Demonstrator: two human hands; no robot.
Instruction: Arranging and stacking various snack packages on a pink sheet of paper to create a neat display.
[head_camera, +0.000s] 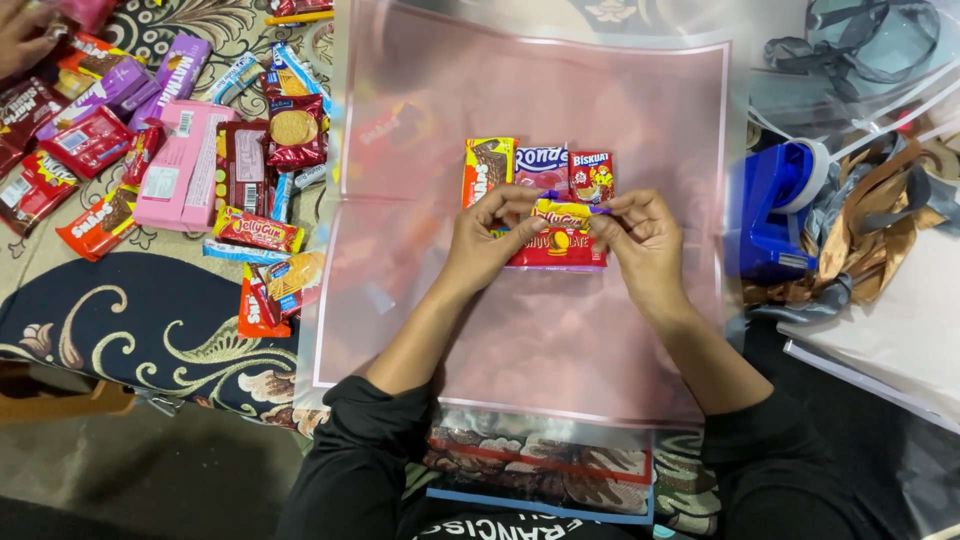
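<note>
Patterned carpet (150, 320) lies under me, and on it I've spread a pink translucent wrapping sheet (600, 90) where I'm building a small stack of snacks. My left hand (490, 235) and right hand (640, 235) are both pinched closed on the two ends of a little yellow snack packet (563, 211), holding it just above a red packet (560, 250), with an orange wafer packet (488, 168), a pink-and-blue packet (541, 162) and a small red biscuit packet (591, 172) lined up behind. My worry is the sheet: it looks slick, so I judge the pile could slide apart if I press down unevenly or drag the sheet with my wrists. The yellow packet sits across the red one's top edge, and if I let go off-centre it may tip toward me. To my left the loose heap of snacks (200, 150) crowds the sheet's edge and could get nudged onto it. Another person's hand (20, 35) works at the far left corner. To my right the blue tape dispenser (775, 205) and bronze ribbons (860, 240) sit near enough that a ribbon could snag my sleeve.
</note>
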